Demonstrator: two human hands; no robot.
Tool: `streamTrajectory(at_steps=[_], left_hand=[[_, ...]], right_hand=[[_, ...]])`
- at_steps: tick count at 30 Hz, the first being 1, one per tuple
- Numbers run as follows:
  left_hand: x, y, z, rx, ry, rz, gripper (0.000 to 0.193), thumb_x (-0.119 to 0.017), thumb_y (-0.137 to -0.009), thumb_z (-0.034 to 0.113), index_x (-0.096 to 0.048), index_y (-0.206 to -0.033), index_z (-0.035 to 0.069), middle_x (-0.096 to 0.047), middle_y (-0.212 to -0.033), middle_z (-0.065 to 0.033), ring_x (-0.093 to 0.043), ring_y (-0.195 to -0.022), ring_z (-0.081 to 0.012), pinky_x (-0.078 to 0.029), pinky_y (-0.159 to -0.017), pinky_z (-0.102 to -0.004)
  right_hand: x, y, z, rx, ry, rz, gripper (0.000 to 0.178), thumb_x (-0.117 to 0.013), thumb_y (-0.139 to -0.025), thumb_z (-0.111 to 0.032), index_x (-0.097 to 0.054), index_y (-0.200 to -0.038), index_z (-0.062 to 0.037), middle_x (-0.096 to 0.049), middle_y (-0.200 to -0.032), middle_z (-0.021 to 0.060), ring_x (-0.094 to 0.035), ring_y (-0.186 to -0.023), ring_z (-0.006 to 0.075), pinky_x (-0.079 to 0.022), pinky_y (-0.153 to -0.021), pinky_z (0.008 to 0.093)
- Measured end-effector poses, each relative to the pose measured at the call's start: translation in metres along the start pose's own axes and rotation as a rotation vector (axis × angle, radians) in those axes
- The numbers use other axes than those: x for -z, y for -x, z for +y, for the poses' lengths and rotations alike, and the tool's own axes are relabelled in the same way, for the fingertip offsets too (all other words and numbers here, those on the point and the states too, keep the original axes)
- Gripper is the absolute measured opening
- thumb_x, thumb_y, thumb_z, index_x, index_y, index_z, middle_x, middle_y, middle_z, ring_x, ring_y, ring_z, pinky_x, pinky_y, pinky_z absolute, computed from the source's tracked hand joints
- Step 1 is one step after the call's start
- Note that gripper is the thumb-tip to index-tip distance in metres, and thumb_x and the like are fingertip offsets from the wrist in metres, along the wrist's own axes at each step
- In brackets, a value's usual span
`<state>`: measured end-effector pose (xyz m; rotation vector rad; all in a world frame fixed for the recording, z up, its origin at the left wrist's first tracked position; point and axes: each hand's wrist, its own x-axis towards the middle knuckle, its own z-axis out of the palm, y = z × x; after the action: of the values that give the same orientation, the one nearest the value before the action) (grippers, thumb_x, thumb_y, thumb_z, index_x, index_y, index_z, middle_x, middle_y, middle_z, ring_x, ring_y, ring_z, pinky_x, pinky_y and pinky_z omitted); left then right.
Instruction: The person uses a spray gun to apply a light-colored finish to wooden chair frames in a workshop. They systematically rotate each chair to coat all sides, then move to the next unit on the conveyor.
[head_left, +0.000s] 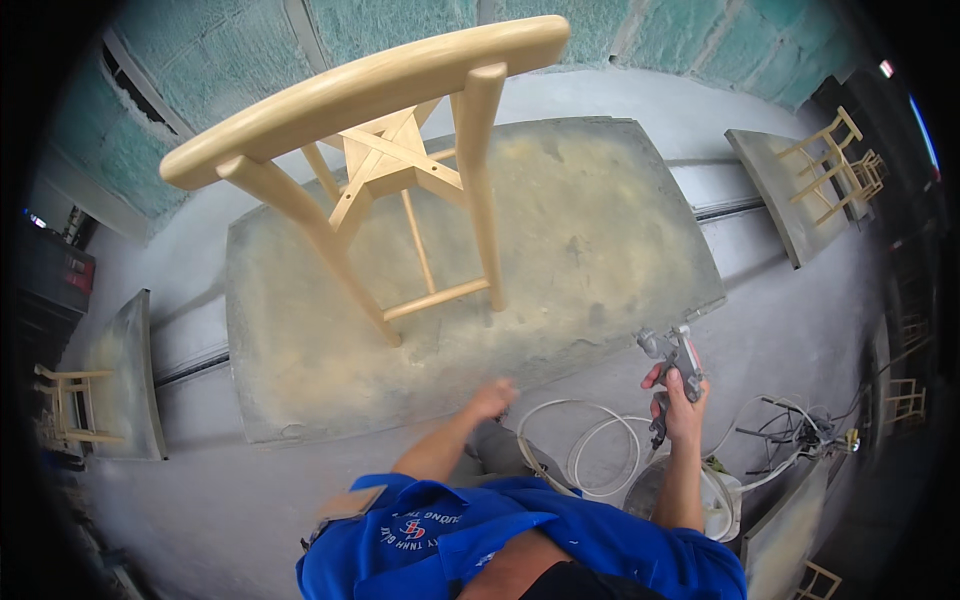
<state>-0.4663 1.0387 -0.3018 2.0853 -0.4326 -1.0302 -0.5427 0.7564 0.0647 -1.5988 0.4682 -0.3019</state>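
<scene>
My right hand (684,402) is wrapped round the handle of a grey spray gun (688,356), held to the right of my body near the platform's near right corner. My left hand (490,399) is at the platform's near edge, in front of my body; its fingers are smeared by motion, and nothing can be made out in them. A pale wooden chair frame (365,97) stands on the stained platform (590,235), with its curved backrest closest to my view. Crossed slats show where its seat would sit. Both hands are apart from the chair.
A looped pale hose (571,455) lies by my legs. A white bucket (722,508) stands at lower right beside tangled hoses and dark rods (800,428). More chair frames stand on boards at left (80,405) and right (830,165). Green fibrous wall panels (390,35) are behind.
</scene>
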Motion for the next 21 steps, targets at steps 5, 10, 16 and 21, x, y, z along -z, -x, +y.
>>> streamTrajectory(at_steps=[5, 10, 16, 21], left_hand=[[-0.081, 0.081, 0.051, -0.134, 0.209, -0.491, 0.051, -0.047, -0.107, 0.045, -0.069, -0.129, 0.005, -0.065, -0.138, -0.0167, -0.062, -0.124, -0.0304, -0.049, -0.103, -0.0417], [-0.047, 0.138, 0.028, -0.101, 0.368, -0.268, 0.061, -0.037, -0.11, 0.051, -0.071, -0.12, 0.002, -0.068, -0.13, -0.0123, -0.06, -0.122, -0.0283, -0.045, -0.107, -0.0405], [-0.07, 0.22, 0.054, -0.041, 0.598, 0.085, 0.041, -0.068, -0.1, 0.033, -0.063, -0.129, 0.004, -0.069, -0.12, -0.0128, -0.062, -0.115, -0.024, -0.048, -0.101, -0.039], [-0.153, 0.174, 0.149, 0.214, 0.739, 0.687, 0.024, -0.073, -0.097, 0.018, -0.067, -0.114, 0.004, -0.069, -0.1, -0.0046, -0.061, -0.095, -0.0154, -0.05, -0.087, -0.033]], right_hand=[[-0.012, -0.012, 0.001, 0.03, -0.024, -0.059, 0.059, -0.061, -0.103, -0.023, -0.041, -0.155, -0.0027, -0.067, -0.091, 0.0096, -0.065, -0.074, 0.0135, -0.045, -0.043, 0.0238], [-0.062, -0.094, 0.026, 0.104, -0.012, -0.148, 0.052, -0.063, -0.101, -0.017, -0.052, -0.151, -0.0093, -0.071, -0.094, 0.0092, -0.064, -0.074, 0.0108, -0.052, -0.062, 0.026], [-0.169, -0.246, 0.078, 0.381, 0.274, -0.146, 0.053, -0.069, -0.095, -0.022, -0.057, -0.147, -0.0209, -0.073, -0.122, 0.0184, -0.072, -0.108, 0.035, -0.054, -0.095, 0.0399], [-0.188, -0.309, 0.08, 0.221, 0.278, -0.447, 0.052, -0.069, -0.095, -0.023, -0.059, -0.146, -0.0241, -0.074, -0.119, 0.0183, -0.072, -0.108, 0.0354, -0.054, -0.095, 0.0405]])
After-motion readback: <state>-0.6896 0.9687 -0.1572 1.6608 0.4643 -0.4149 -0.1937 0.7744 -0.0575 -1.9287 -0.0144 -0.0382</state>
